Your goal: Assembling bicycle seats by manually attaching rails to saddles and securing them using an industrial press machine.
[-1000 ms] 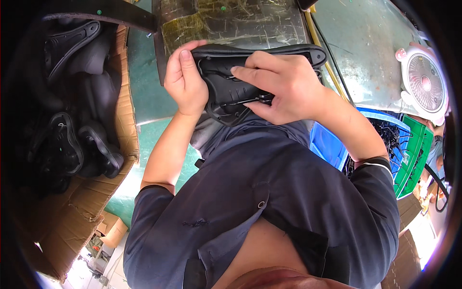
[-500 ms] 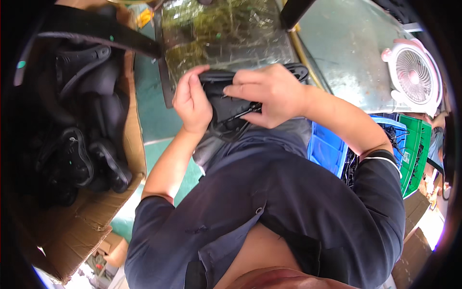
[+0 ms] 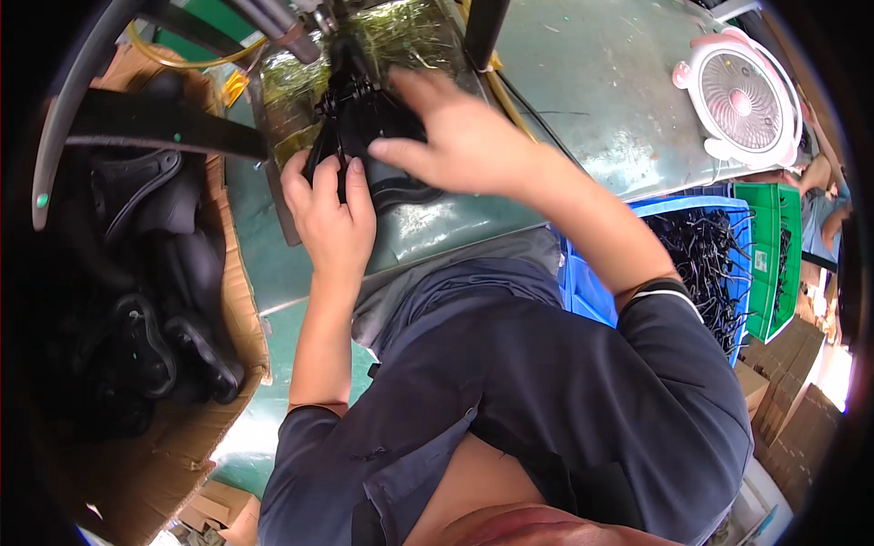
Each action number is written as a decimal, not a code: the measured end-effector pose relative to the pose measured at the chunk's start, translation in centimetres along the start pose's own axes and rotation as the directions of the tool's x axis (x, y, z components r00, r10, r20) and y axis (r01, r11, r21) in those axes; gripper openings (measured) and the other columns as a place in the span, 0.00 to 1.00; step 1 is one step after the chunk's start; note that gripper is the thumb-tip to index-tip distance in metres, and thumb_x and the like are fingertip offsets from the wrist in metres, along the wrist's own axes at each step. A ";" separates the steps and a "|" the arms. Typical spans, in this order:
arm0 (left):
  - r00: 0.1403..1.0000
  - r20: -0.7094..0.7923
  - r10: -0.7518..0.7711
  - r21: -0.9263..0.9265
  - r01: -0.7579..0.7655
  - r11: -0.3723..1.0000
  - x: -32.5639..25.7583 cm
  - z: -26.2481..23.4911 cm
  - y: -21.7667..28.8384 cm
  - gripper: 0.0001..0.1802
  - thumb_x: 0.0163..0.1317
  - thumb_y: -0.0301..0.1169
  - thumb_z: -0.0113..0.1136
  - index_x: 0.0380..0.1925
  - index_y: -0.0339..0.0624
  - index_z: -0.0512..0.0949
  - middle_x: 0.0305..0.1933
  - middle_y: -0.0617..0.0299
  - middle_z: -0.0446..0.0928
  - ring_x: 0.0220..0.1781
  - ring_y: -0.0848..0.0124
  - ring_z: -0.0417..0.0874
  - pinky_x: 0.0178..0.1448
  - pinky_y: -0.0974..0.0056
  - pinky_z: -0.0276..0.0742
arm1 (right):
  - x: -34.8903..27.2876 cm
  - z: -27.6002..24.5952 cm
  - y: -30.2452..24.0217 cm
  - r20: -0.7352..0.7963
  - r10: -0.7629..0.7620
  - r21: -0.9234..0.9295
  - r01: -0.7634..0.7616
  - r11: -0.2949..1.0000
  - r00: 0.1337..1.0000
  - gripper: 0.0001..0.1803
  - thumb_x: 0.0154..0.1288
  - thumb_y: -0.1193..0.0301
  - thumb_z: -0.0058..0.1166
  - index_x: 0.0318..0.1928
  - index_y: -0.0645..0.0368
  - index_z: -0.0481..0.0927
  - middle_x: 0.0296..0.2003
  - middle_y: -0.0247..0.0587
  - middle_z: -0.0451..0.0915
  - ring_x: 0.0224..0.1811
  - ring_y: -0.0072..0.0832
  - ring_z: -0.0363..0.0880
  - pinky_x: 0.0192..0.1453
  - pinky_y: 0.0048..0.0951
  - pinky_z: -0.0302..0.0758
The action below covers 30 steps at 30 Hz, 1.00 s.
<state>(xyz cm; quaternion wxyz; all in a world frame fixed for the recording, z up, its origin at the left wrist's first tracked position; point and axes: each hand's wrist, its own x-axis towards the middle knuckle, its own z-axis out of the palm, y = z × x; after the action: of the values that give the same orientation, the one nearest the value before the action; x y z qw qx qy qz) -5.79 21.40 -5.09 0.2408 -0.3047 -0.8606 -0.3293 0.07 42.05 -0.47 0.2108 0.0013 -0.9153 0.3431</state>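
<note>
- I am holding a black moulded part [image 3: 369, 136] against the machine head [image 3: 341, 55] at the far edge of the green worktable [image 3: 583, 91]; a second ago the part was closer to my chest, being turned over between both hands.
- My left hand [image 3: 332, 214] is gripping the part's near edge, fingers curled up over it and thumb at the side, just on my side of the machine head.
- My right hand [image 3: 460, 136] is lying over the part's top with fingers stretched flat toward the machine head, pressing it down rather than pinching it.
- Judging from that shift, the handling near my body is over and the part is now being seated under the machine.
- Left of the machine head, a cardboard box [image 3: 137, 455] is holding a heap of similar black parts [image 3: 146, 300].
- Right of the machine head, a small pink fan [image 3: 742, 100] is sitting on the worktable, and nearer me a blue crate [image 3: 601, 300] is holding black cords.
</note>
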 end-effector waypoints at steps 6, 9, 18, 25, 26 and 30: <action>0.997 0.040 0.063 -0.124 -0.058 0.991 4.5 1.3 0.6 0.11 0.68 0.31 0.71 0.32 0.33 0.84 0.52 0.44 0.85 0.51 0.47 0.87 0.56 0.52 0.82 | 0.2 4.5 1.0 -0.266 -0.071 -0.161 0.029 0.987 0.961 0.28 0.62 0.62 0.68 0.59 0.65 0.83 0.48 0.50 0.84 0.44 0.49 0.89 0.46 0.44 0.87; 0.992 -0.042 0.116 -0.053 -0.118 0.992 5.8 3.1 -1.0 0.11 0.69 0.32 0.69 0.31 0.36 0.83 0.49 0.54 0.87 0.45 0.50 0.87 0.51 0.52 0.82 | 2.2 4.7 1.4 -0.300 -0.077 -0.181 0.023 0.983 0.951 0.26 0.61 0.66 0.67 0.59 0.61 0.84 0.51 0.46 0.86 0.45 0.46 0.89 0.46 0.42 0.87; 0.987 -0.095 0.127 0.011 -0.127 0.992 7.1 4.2 -1.8 0.10 0.69 0.33 0.69 0.33 0.39 0.84 0.49 0.58 0.87 0.46 0.50 0.86 0.51 0.50 0.82 | 3.8 5.6 2.6 -0.424 -0.105 -0.099 0.069 0.993 0.900 0.35 0.64 0.56 0.70 0.63 0.67 0.79 0.47 0.52 0.85 0.44 0.50 0.88 0.45 0.44 0.87; 0.997 -0.072 0.016 -0.015 -0.017 1.000 6.4 3.2 -2.5 0.27 0.63 0.42 0.76 0.56 0.43 0.78 0.67 0.43 0.78 0.65 0.43 0.83 0.66 0.45 0.80 | 3.0 3.4 1.5 -0.132 0.108 0.139 -0.090 0.986 0.985 0.52 0.69 0.43 0.66 0.76 0.74 0.64 0.66 0.73 0.76 0.66 0.64 0.80 0.70 0.50 0.79; 0.999 -0.048 -0.020 0.031 0.022 0.999 6.4 2.7 -2.2 0.28 0.62 0.42 0.76 0.57 0.43 0.78 0.67 0.44 0.78 0.65 0.42 0.83 0.66 0.44 0.81 | 3.1 3.1 1.2 -0.104 0.156 0.144 -0.141 0.980 0.982 0.47 0.72 0.46 0.63 0.74 0.73 0.68 0.66 0.71 0.77 0.68 0.63 0.79 0.73 0.49 0.76; 0.901 0.283 -0.328 -0.130 0.375 0.918 7.9 0.2 -1.1 0.26 0.57 0.36 0.70 0.57 0.43 0.82 0.50 0.44 0.88 0.53 0.46 0.89 0.60 0.50 0.85 | 2.2 0.4 1.9 0.047 0.326 0.545 -0.297 0.784 0.944 0.28 0.74 0.68 0.54 0.71 0.67 0.76 0.63 0.63 0.83 0.69 0.58 0.80 0.77 0.44 0.74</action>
<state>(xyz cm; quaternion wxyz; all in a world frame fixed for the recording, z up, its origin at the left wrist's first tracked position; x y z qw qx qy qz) -12.15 23.81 -0.83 0.0355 -0.2044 -0.8916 -0.4024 -2.36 43.58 -1.04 0.1649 -0.0985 -0.7617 0.6188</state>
